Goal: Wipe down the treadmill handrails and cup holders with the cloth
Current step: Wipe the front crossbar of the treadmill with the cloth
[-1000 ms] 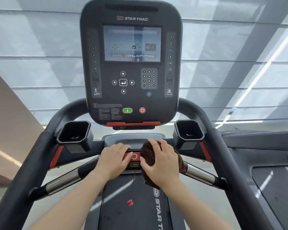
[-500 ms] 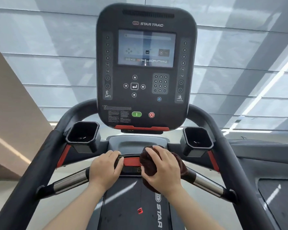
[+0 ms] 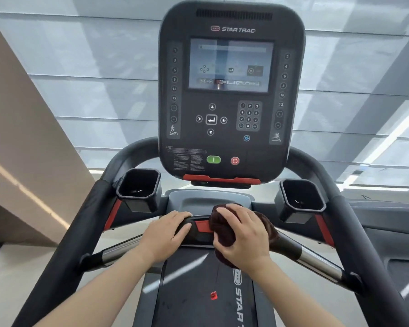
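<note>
My right hand (image 3: 242, 234) presses a dark brown cloth (image 3: 222, 228) onto the treadmill's front crossbar (image 3: 316, 259), just right of its red centre tab (image 3: 202, 226). The cloth wraps over the bar and hangs a little below it. My left hand (image 3: 165, 232) grips the same bar just left of the tab, with no cloth in it. Two black cup holders stand behind the bar, the left cup holder (image 3: 138, 188) and the right cup holder (image 3: 302, 199), both look empty. The padded left side handrail (image 3: 80, 227) and right side handrail (image 3: 357, 232) run back on either side.
The Star Trac console (image 3: 229, 90) rises right behind my hands, with green and red buttons low on it. A red safety clip (image 3: 213, 295) dangles on a cord over the belt (image 3: 198, 291). A beige wall is at left, another treadmill at right.
My left hand has slid left along the crossbar, uncovering the red centre tab. My right hand stays on the cloth right of centre. The view has shifted left, so the console appears further right.
</note>
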`<state>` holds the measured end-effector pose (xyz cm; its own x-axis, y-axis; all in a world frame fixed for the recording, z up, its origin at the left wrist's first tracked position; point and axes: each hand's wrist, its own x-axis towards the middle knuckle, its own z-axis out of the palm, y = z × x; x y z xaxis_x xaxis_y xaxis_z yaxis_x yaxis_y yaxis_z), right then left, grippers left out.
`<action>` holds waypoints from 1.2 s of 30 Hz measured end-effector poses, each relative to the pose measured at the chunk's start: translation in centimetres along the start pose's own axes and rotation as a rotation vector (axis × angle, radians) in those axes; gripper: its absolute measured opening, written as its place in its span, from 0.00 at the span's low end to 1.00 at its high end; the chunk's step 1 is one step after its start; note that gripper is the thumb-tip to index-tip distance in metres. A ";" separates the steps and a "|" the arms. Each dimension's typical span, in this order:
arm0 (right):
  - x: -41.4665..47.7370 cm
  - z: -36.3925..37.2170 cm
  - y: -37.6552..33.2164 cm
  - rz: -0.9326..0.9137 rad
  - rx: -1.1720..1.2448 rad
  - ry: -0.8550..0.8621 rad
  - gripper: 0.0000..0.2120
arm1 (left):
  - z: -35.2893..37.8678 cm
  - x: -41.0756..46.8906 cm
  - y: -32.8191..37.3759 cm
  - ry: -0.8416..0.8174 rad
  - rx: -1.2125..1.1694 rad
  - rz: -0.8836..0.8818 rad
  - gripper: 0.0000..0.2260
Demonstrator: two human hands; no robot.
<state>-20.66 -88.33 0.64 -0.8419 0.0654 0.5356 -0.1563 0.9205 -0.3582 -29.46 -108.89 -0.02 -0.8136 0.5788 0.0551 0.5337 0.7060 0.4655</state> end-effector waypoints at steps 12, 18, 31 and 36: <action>3.1 7.2 -13.0 -0.166 0.043 -0.267 0.24 | -6.1 -10.0 -11.0 0.182 0.261 -0.189 0.10; 2.0 10.3 -17.5 -0.291 -0.080 -0.436 0.25 | -5.6 -12.7 -16.0 0.125 0.253 -0.350 0.13; -0.4 12.0 -18.0 -0.339 -0.175 -0.246 0.26 | -5.0 -13.5 -17.5 0.239 -0.046 -0.333 0.19; 0.2 14.8 -21.2 -0.339 -0.139 -0.343 0.25 | -5.1 -13.4 -17.7 0.277 -0.081 -0.344 0.19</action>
<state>-25.18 -113.47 -2.94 -0.8807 -0.3551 0.3134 -0.3997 0.9122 -0.0899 -29.15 -131.24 -4.43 -0.9776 0.1765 0.1145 0.2102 0.7977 0.5652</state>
